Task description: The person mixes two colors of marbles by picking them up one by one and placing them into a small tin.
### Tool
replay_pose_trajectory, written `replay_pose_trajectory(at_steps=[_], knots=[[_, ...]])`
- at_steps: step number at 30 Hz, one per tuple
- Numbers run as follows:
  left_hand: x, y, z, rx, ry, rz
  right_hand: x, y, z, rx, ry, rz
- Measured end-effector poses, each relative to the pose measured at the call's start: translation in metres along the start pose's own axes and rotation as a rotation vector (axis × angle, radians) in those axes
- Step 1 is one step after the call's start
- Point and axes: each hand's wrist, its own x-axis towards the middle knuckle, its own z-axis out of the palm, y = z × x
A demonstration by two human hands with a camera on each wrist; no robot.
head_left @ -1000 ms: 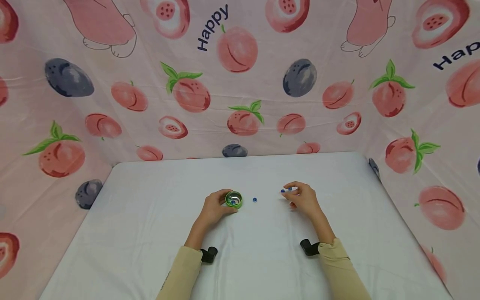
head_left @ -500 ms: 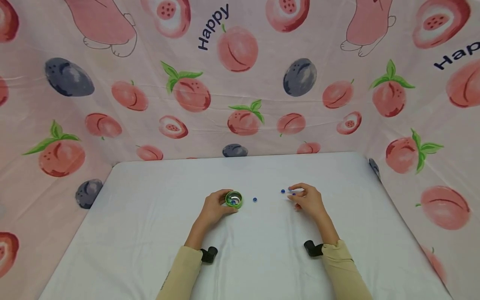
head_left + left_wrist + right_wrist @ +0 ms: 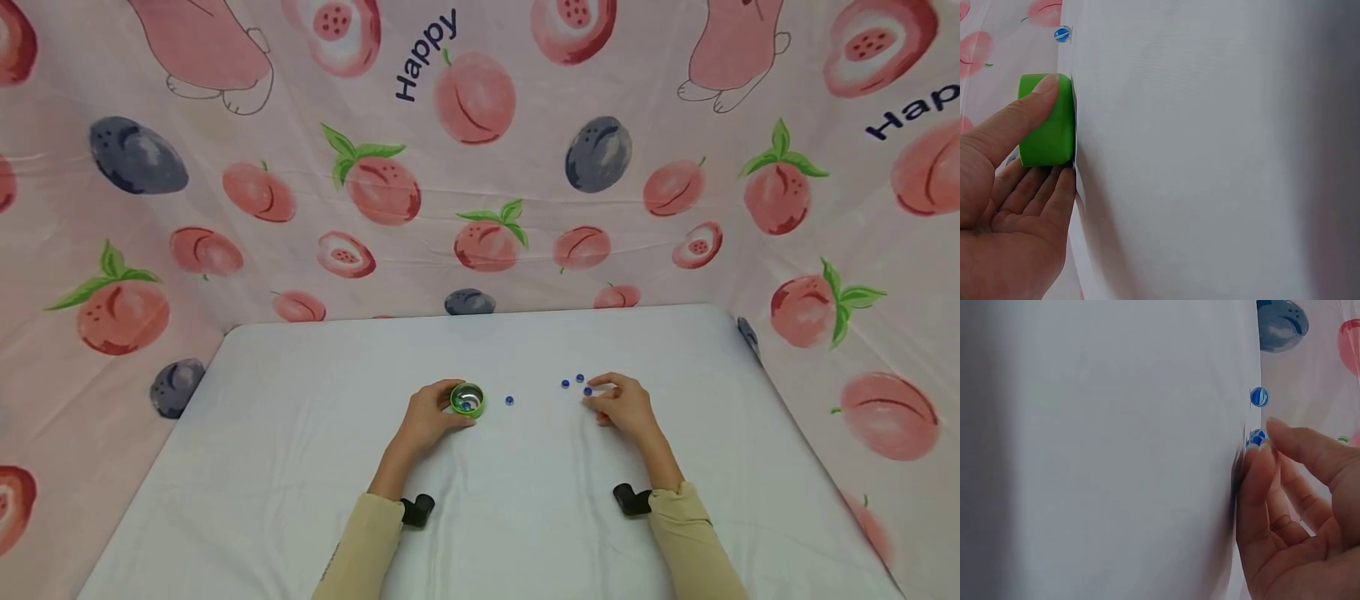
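Note:
My left hand (image 3: 431, 417) holds a small round green bowl (image 3: 455, 407) with a shiny inside, thumb on one side and fingers on the other. In the left wrist view the thumb lies against the green bowl's wall (image 3: 1044, 137). At least one blue marble (image 3: 466, 406) lies in the bowl. My right hand (image 3: 624, 407) is at a blue marble (image 3: 587, 391), thumb and forefinger apart on either side of it. Two further blue marbles, a left one (image 3: 566, 384) and a far one (image 3: 580, 378), lie close by. Another marble (image 3: 509, 401) sits right of the bowl.
A white cloth (image 3: 517, 517) covers the table. Pink fruit-print curtains (image 3: 525, 175) stand at the back and both sides. Each wrist carries a black camera, the left camera (image 3: 417, 510) and the right camera (image 3: 632, 500).
My right hand has drawn back to the right, and a third marble has come into view between its fingertips. My left hand and the bowl have stayed in place.

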Motion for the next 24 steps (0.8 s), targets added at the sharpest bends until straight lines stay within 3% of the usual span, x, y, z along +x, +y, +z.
replay_pose_trajectory(at_steps=[24], knots=[[0.0, 0.0, 0.0, -0.01, 0.005, -0.014, 0.02, 0.005, 0.002, -0.093, -0.012, -0.029]])
